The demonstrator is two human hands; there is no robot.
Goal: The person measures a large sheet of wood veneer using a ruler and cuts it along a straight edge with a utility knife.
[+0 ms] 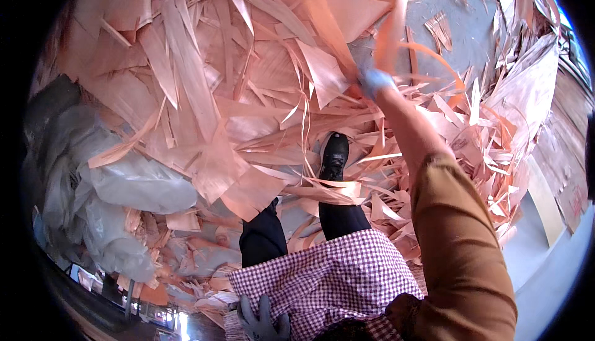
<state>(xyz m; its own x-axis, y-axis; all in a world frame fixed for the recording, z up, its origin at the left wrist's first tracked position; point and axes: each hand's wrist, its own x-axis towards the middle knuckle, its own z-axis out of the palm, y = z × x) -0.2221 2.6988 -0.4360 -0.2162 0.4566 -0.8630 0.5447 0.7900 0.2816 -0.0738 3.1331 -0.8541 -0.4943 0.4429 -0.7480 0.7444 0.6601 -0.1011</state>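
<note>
My right hand [375,83], in a light blue-grey glove, reaches far out over the pile and is blurred by motion. It is closed on long orange-pink wood veneer strips [325,22], which rise from it toward the upper edge, one bending back on itself. Its fingers show poorly. Low in the picture, my left hand [263,319] in a grey glove rests against the checkered apron [334,266], its fingers apart and nothing in them. Broad veneer sheets and torn pieces [186,87] lie heaped ahead of my feet.
Cloudy plastic sheeting [136,183] is bunched at the left. Veneer scraps [458,149] surround my black shoe [334,155] and spread to the right. Grey floor [458,6] shows at the upper right, near stacked wood sheets [561,149] at the right rim.
</note>
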